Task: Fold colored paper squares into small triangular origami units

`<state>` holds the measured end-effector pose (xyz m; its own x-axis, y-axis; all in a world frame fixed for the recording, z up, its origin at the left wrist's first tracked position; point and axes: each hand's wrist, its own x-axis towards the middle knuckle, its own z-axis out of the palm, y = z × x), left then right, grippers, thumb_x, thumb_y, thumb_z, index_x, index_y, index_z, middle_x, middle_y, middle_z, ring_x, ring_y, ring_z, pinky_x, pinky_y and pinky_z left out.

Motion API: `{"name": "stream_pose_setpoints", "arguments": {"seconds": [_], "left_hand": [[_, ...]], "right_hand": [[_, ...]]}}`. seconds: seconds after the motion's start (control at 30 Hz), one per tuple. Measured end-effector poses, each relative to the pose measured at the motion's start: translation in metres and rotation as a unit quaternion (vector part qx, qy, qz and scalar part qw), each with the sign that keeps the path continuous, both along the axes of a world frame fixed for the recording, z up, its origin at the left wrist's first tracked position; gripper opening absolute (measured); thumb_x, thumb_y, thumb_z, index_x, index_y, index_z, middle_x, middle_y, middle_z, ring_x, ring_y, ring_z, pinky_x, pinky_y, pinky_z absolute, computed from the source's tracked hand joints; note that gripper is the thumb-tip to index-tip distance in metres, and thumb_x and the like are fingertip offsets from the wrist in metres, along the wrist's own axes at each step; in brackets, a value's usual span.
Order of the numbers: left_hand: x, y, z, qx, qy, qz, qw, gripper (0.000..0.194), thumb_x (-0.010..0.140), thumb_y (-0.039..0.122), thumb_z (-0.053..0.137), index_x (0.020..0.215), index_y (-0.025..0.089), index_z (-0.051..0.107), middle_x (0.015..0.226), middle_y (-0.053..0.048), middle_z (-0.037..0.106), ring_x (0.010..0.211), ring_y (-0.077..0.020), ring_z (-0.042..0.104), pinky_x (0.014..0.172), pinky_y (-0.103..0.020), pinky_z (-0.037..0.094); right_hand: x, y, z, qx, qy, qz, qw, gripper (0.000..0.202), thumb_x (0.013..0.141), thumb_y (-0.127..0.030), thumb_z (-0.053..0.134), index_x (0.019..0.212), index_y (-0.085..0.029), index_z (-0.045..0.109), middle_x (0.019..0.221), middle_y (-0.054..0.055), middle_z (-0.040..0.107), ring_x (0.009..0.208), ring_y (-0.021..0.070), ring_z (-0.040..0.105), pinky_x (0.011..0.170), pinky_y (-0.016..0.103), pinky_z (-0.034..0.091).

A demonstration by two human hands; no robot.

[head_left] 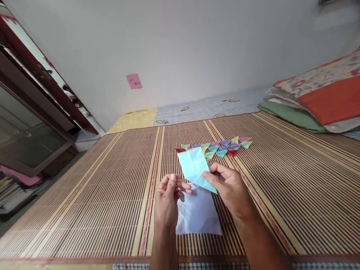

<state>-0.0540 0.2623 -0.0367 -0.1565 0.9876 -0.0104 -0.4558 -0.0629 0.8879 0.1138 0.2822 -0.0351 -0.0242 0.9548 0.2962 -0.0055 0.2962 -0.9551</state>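
Your left hand (168,191): forearm rising almost upright from the bottom edge, wrist fairly straight. Thumb raised alongside the bent index finger, the other fingers loosely curled and pointing inward, to the right. Grip released; the fingertips sit close to the lower left edge of the turquoise paper (193,165), contact with it cannot be told.

Your right hand (229,187): forearm slanting up and leftward from the lower right. You pinch the turquoise paper at its right edge, thumb flat on the near face, index finger behind; the remaining fingers are mostly hidden.

Turquoise paper: held up between your hands, tilted, creases visible, a pointed corner at lower right. In the view it overlaps the upper part of the white sheet (201,215), which lies on the striped mat (120,202) between your forearms, also creased.

Beyond the hands: rows of small folded colored papers (221,153) on the mat, partly covered in view by the turquoise paper. Farther off, a pink note (134,81) on the wall (197,48).
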Motion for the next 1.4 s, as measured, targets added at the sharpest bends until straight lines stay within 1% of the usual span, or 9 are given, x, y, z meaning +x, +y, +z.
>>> {"name": "stream_pose_setpoints", "arguments": {"seconds": [0.13, 0.23, 0.43, 0.57, 0.7, 0.87, 1.0, 1.2, 1.4], "left_hand": [[0.002, -0.003, 0.002, -0.048, -0.083, -0.159, 0.983, 0.048, 0.079, 0.057, 0.082, 0.096, 0.014, 0.071, 0.067, -0.012, 0.079, 0.057, -0.0226, 0.075, 0.046, -0.021, 0.049], [0.003, -0.004, 0.004, -0.053, -0.112, -0.211, 0.970, 0.048, 0.080, 0.058, 0.081, 0.093, 0.013, 0.074, 0.073, -0.015, 0.080, 0.067, -0.0272, 0.078, 0.054, -0.027, 0.055], [0.000, -0.005, 0.001, -0.055, -0.087, -0.153, 0.983, 0.033, 0.075, 0.043, 0.088, 0.080, 0.011, 0.082, 0.072, -0.011, 0.078, 0.065, -0.0202, 0.071, 0.062, -0.028, 0.056], [-0.002, -0.003, -0.003, -0.031, -0.011, -0.042, 0.999, 0.027, 0.068, 0.030, 0.094, 0.085, 0.011, 0.084, 0.066, -0.004, 0.073, 0.055, -0.0085, 0.058, 0.054, -0.018, 0.046], [-0.006, -0.001, -0.002, -0.008, -0.009, 0.046, 0.999, 0.033, 0.068, 0.028, 0.094, 0.095, 0.015, 0.080, 0.067, -0.001, 0.072, 0.055, -0.0083, 0.059, 0.055, -0.017, 0.047], [-0.009, 0.000, 0.002, -0.008, -0.075, 0.054, 0.996, 0.069, 0.067, 0.021, 0.094, 0.130, 0.020, 0.065, 0.073, 0.001, 0.075, 0.055, -0.0104, 0.065, 0.053, -0.018, 0.049], [-0.010, 0.002, 0.001, -0.022, -0.107, 0.039, 0.993, 0.053, 0.063, 0.017, 0.096, 0.111, 0.014, 0.073, 0.076, -0.001, 0.076, 0.057, -0.0095, 0.067, 0.054, -0.016, 0.051], [-0.010, 0.003, -0.001, -0.066, -0.139, 0.021, 0.988, 0.032, 0.058, 0.023, 0.099, 0.075, 0.011, 0.074, 0.058, 0.003, 0.067, 0.049, -0.0055, 0.060, 0.052, -0.013, 0.051], [-0.007, 0.001, 0.001, -0.043, -0.146, 0.030, 0.988, 0.032, 0.063, 0.024, 0.097, 0.082, 0.013, 0.073, 0.072, 0.000, 0.074, 0.059, -0.0078, 0.065, 0.059, -0.015, 0.056]], "right_hand": [[0.001, 0.004, -0.003, 0.076, -0.010, 0.001, 0.997, 0.016, 0.092, -0.031, 0.071, 0.080, -0.021, 0.068, 0.086, 0.003, 0.068, 0.082, 0.0198, 0.064, 0.076, 0.031, 0.051], [0.005, 0.006, -0.002, 0.138, -0.045, 0.000, 0.989, 0.010, 0.088, -0.023, 0.075, 0.079, -0.022, 0.069, 0.102, 0.006, 0.070, 0.101, 0.0235, 0.067, 0.090, 0.035, 0.052], [0.015, 0.005, 0.000, 0.145, -0.097, 0.086, 0.981, 0.012, 0.092, -0.017, 0.068, 0.091, -0.025, 0.076, 0.117, 0.006, 0.069, 0.110, 0.0245, 0.068, 0.094, 0.038, 0.054], [0.014, 0.004, 0.004, 0.169, -0.146, 0.025, 0.974, 0.035, 0.085, -0.004, 0.064, 0.108, -0.028, 0.075, 0.128, 0.006, 0.068, 0.124, 0.0255, 0.064, 0.105, 0.043, 0.052], [0.009, 0.001, 0.007, 0.201, -0.216, 0.002, 0.955, 0.065, 0.079, 0.004, 0.053, 0.132, -0.031, 0.068, 0.145, 0.006, 0.058, 0.138, 0.0258, 0.055, 0.116, 0.050, 0.047], [-0.004, -0.006, 0.006, 0.242, -0.274, 0.022, 0.930, 0.072, 0.082, 0.005, 0.051, 0.142, -0.034, 0.061, 0.158, 0.006, 0.044, 0.145, 0.0283, 0.047, 0.119, 0.053, 0.045], [-0.014, -0.008, 0.008, 0.286, -0.282, -0.029, 0.915, 0.076, 0.084, 0.007, 0.051, 0.151, -0.028, 0.051, 0.159, 0.012, 0.041, 0.147, 0.0307, 0.043, 0.119, 0.056, 0.044], [-0.016, -0.006, 0.008, 0.353, -0.311, -0.031, 0.882, 0.058, 0.076, 0.015, 0.045, 0.112, -0.021, 0.072, 0.145, 0.012, 0.056, 0.137, 0.0305, 0.052, 0.111, 0.056, 0.049], [-0.016, -0.006, 0.006, 0.303, -0.253, 0.000, 0.919, 0.018, 0.093, -0.007, 0.063, 0.093, -0.021, 0.073, 0.133, 0.011, 0.065, 0.124, 0.0284, 0.061, 0.102, 0.047, 0.053]]}}
